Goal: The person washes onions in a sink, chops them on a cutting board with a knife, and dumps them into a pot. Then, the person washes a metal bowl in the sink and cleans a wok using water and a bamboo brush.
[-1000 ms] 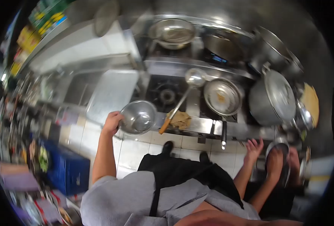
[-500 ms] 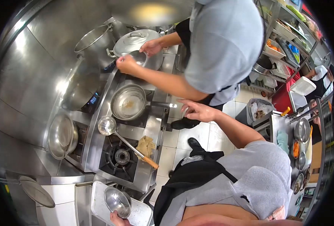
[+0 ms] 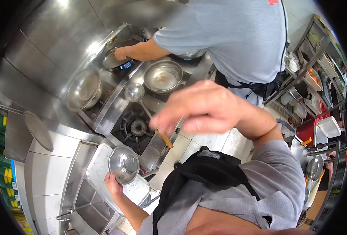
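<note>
At the lower left my left hand (image 3: 112,184) grips the rim of a metal bowl (image 3: 124,164), fingers mostly under or behind it. The bowl is over a white tray (image 3: 97,160); I cannot make out anything inside. My right hand (image 3: 204,107) is raised close to the camera, slightly blurred, holding nothing, thumb apart from the loosely bent fingers. Beneath it in view, a ladle (image 3: 134,93) with a wooden handle lies across the stove beside a gas burner (image 3: 138,127). A metal pan (image 3: 163,76) with brownish residue sits behind, its handle partly hidden.
A co-worker (image 3: 236,43) leans over the stove's far end, one hand reaching to the back. Another metal pan (image 3: 83,90) stands at the left, a round strainer (image 3: 39,131) nearby. A sink (image 3: 93,207) is beside the tray; shelving (image 3: 318,58) stands at the right.
My left hand has brought the bowl up and further into view. My right hand has moved nearer the camera. The co-worker has shifted from the lidded pot to the stove's back. The view has turned.
</note>
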### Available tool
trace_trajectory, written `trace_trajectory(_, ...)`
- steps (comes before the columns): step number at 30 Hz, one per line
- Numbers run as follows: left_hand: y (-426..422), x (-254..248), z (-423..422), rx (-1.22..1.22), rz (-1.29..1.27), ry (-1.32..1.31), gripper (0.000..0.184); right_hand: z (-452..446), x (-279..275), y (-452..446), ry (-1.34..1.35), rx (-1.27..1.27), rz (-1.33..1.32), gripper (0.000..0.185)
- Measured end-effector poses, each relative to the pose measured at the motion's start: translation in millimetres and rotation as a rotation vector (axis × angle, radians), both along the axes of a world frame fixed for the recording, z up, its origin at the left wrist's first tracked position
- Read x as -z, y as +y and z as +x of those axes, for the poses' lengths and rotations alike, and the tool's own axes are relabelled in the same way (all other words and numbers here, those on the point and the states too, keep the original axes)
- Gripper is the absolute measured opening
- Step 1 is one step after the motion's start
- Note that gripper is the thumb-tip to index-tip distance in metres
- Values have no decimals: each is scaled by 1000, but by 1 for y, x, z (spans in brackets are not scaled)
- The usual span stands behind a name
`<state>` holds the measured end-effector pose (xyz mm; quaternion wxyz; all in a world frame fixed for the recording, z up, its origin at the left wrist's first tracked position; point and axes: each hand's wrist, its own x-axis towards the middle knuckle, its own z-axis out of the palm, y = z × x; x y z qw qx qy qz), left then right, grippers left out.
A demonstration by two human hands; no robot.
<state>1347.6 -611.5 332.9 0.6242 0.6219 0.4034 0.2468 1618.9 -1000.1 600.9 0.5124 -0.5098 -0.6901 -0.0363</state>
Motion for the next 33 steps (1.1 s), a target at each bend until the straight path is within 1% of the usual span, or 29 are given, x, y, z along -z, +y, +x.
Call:
trace_trajectory(1, -2, 2, -1, 12, 6, 8, 3, -7, -7, 5, -14, -102, 79, 35)
trace_trajectory(2, 4, 14, -7, 43, 40, 30, 5, -13, -15, 11, -32, -207, 153, 41)
trace_trajectory(3, 8, 25, -6, 76, 75, 38, 7, -16, -21, 13, -64, -230, 183, 45)
trace_trajectory(4, 6, 28, -2, 65, 5, -14, 9, -20, -28, 14, -96, -253, 213, 50)
trace_trajectory(5, 2, 27, -3, 54, -65, -60, 11, -22, -34, 13, -71, -300, 256, 57)
trace_trajectory(7, -19, 18, 4, 11, -67, -144, 11, -16, -44, 6, -86, -334, 298, 64)
trace_trajectory(8, -29, 14, 9, 32, -62, -165, 11, -11, -44, -1, -67, -363, 348, 67)
trace_trajectory(11, -57, 10, 23, 84, -52, -74, 14, -4, -50, -43, 36, -407, 359, 44)
trace_trajectory(13, -78, 8, 34, 129, -72, -5, 11, 3, -46, -66, 43, -415, 459, 46)
trace_trajectory(14, -91, 8, 38, 105, -67, -5, 11, 6, -43, -78, 55, -411, 502, 46)
trace_trajectory(16, -110, 11, 51, 124, -41, 24, 11, 15, -36, -105, 86, -490, 520, 43)
trace_trajectory(21, -126, 36, 80, 235, -5, 63, 12, 31, -21, -173, 116, -450, 579, 46)
trace_trajectory(24, -140, 40, 102, 332, 22, 85, 12, 38, -10, -202, 173, -427, 605, 49)
trace_trajectory(26, -188, 9, 131, 366, 115, 187, 14, 37, -3, -217, 208, -422, 615, 50)
trace_trajectory(27, -189, 10, 138, 359, 119, 200, 14, 34, -1, -224, 221, -420, 620, 51)
trace_trajectory(29, -180, 15, 152, 464, 146, 189, 12, 30, 3, -235, 234, -421, 636, 53)
trace_trajectory(30, -188, 10, 159, 469, 154, 194, 12, 27, 4, -239, 236, -417, 642, 54)
trace_trajectory(32, -204, -3, 175, 453, 35, 191, 10, 21, 5, -248, 237, -401, 646, 55)
trace_trajectory(33, -205, -2, 180, 462, 46, 197, 10, 17, 6, -252, 239, -396, 653, 56)
